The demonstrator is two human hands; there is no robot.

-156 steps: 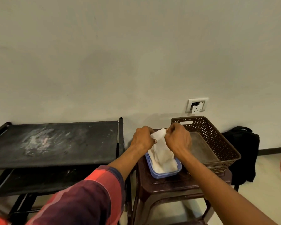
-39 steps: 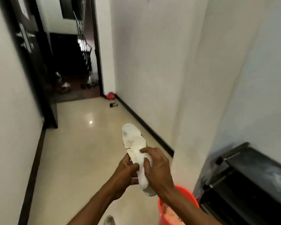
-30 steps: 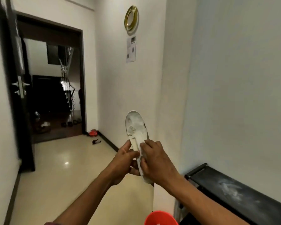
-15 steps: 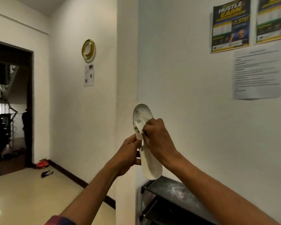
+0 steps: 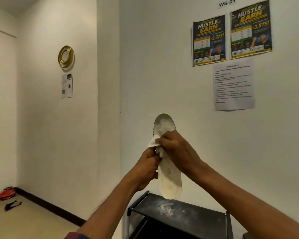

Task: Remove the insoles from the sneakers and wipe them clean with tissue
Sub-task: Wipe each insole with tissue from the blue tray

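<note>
A white insole stands upright in front of the wall, toe end up, with grey dirt marks near the toe. My left hand grips its left edge around the middle. My right hand holds a crumpled white tissue against the upper part of the insole, below the dirty toe area. The middle of the insole is hidden behind both hands. No sneakers are in view.
A black shoe rack with a dusty top stands below the insole against the wall. Posters and a printed sheet hang above. A hallway floor opens to the left, with a red item by the baseboard.
The view swung right from the corridor to the postered wall. My right hand with the tissue slid up the insole toward the toe. My left hand kept its grip.
</note>
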